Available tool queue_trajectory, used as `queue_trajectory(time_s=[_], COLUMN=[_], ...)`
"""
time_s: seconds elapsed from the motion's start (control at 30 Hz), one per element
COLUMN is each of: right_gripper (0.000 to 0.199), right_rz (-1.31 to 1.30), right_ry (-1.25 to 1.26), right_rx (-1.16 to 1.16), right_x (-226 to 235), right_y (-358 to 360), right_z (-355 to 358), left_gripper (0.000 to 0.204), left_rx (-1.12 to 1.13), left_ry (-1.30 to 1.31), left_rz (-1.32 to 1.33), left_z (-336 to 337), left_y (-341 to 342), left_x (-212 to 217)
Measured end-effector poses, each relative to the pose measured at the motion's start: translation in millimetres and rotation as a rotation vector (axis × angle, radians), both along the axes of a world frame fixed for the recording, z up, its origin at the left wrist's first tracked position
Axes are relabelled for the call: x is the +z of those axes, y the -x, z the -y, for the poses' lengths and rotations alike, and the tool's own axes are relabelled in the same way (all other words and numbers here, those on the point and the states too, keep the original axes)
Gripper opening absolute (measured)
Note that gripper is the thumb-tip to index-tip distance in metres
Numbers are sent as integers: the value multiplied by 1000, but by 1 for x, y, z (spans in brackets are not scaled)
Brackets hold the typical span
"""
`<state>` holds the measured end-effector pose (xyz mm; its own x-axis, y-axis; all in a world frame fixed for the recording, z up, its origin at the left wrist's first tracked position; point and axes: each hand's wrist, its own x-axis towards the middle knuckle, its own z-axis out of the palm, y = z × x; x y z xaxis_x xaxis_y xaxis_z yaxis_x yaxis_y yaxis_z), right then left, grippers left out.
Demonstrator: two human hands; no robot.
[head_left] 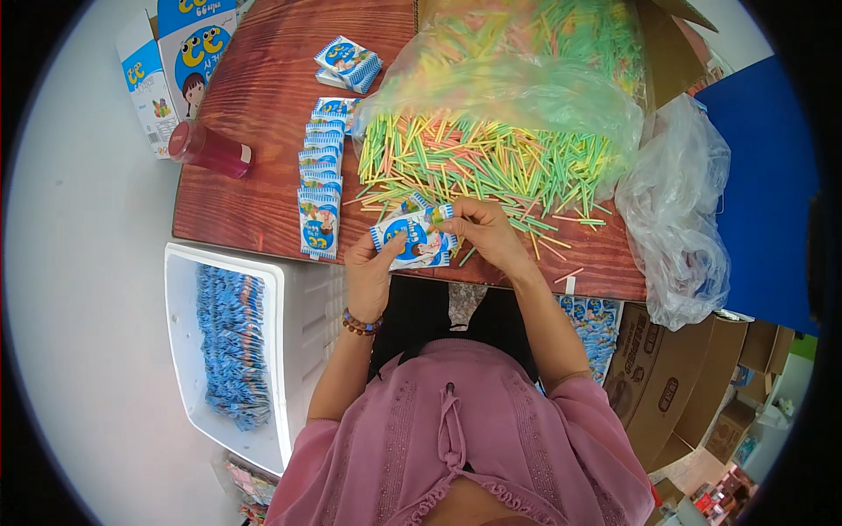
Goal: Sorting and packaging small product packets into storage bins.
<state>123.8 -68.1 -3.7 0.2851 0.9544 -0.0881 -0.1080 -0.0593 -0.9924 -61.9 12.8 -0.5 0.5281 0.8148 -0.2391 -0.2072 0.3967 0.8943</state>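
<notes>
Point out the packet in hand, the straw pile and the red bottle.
packet [410,238], head view, middle of its blue front.
straw pile [474,162], head view, centre of the loose heap.
red bottle [210,151], head view, middle of its lying body.

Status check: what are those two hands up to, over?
Both hands, left and right, grip blue packet. Coloured sticks piled behind. Nothing blocking.

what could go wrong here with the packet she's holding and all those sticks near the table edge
1. Loose coloured sticks lie scattered right up to the table edge; a sweep of the right hand could knock some off.
2. The packet is held between both hands over the edge, the left hand gripping only its corner, so it might slip into the lap.
3. The red bottle lies on its side and may roll.
</notes>
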Motion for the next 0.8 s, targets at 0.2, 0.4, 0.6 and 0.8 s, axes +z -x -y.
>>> queue_trajectory(time_s=[0.2,0.4,0.6,0.8], right_gripper=[27,11,23,10], right_rz=[106,-102,208,235], right_ry=[-55,-136,-95,-193], right_rx=[-64,-19,78,134], right_x=[-2,16,23,9], right_y=[6,-7,6,1], right_z=[-1,13,15,12], left_gripper=[16,15,17,20], left_rx=[88,124,60,47], left_ry=[83,266,314,233], left_rz=[111,192,222,186], left_z=[4,-3,0,0], left_y=[-3,3,-3,-1], left_x=[-5,-5,-6,-8])
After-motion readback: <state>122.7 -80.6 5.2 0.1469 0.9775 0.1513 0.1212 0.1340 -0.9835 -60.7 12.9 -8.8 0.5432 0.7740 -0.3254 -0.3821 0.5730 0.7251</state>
